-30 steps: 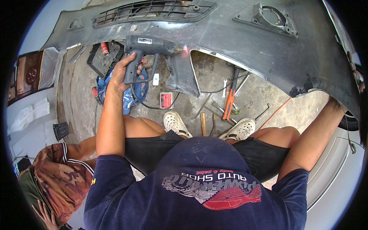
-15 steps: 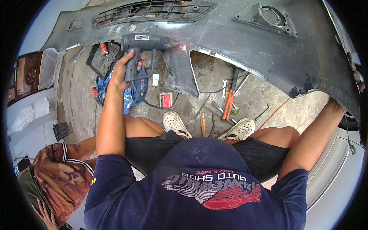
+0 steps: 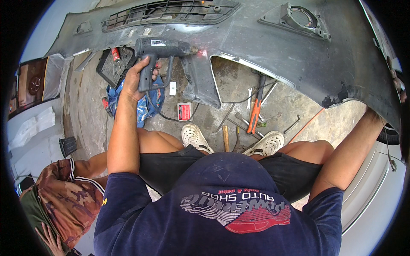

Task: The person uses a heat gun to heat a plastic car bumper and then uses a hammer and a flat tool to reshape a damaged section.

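My left hand (image 3: 141, 77) is closed around the handle of a black heat gun (image 3: 160, 49), whose nozzle points right, at a glowing spot on a grey bumper (image 3: 282, 62) beside a notch in its edge. My right forearm (image 3: 348, 153) passes behind the bumper's right end, where my right hand's fingers (image 3: 396, 81) curl on the edge; the palm is hidden. The bumper has a slatted grille (image 3: 166, 15) and a ringed housing (image 3: 305, 23).
On the concrete below are an orange-handled hammer (image 3: 256, 113), several tools, a red-and-white box (image 3: 184, 112), a blue bag (image 3: 149, 109), a black case (image 3: 109, 70) and cables. At left is a person in camouflage clothing (image 3: 72, 200); at right, a white car panel (image 3: 371, 192).
The heat gun and my left hand have shifted slightly left and up since a second ago, barely moving in the last half second. My right arm has not visibly moved.
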`<state>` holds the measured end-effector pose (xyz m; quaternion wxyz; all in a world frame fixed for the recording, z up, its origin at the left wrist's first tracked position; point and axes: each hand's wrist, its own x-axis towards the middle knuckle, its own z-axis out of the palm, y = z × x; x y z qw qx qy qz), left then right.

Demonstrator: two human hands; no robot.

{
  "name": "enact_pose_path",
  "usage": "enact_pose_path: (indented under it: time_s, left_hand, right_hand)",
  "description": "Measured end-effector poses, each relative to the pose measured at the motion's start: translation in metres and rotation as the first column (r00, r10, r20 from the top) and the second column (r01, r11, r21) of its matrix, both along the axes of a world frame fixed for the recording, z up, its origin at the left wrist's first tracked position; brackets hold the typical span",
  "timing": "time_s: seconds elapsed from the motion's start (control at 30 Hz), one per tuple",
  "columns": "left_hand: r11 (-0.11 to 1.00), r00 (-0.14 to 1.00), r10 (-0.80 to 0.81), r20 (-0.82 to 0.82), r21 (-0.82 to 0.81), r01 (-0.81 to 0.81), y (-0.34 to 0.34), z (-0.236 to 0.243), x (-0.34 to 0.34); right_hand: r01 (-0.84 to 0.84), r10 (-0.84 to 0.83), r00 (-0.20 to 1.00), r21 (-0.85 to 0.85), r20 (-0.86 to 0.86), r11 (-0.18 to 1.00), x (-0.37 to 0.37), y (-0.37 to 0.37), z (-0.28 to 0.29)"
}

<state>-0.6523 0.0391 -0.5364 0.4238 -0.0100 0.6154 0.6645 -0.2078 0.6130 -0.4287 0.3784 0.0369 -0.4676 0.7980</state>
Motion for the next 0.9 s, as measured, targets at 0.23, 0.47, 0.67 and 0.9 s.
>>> enact_pose_path:
  time_s: [0.23, 0.47, 0.67, 0.9]
  left_hand:
    - [0.993, 0.996, -0.084, 0.002, -0.077, 0.084, -0.004, 0.007, 0.003]
    - [0.981, 0.983, -0.179, 0.043, -0.070, 0.182, -0.007, 0.015, 0.007]
    - [0.978, 0.982, -0.187, 0.021, -0.087, 0.188, -0.003, 0.008, 0.009]
    - [0.996, 0.996, -0.087, -0.020, -0.012, 0.087, 0.012, -0.002, 0.011]
  right_hand:
    - [-0.007, 0.006, 1.000, -0.006, -0.010, 1.000, 0.002, 0.000, 0.001]
    - [-0.019, 0.019, 1.000, -0.017, -0.014, 1.000, 0.003, 0.000, 0.000]
    - [-0.049, 0.048, 0.999, -0.026, -0.022, 0.998, 0.003, 0.004, -0.001]
    - [-0.191, 0.165, 0.966, 0.117, 0.199, 0.975, 0.041, 0.037, 0.001]
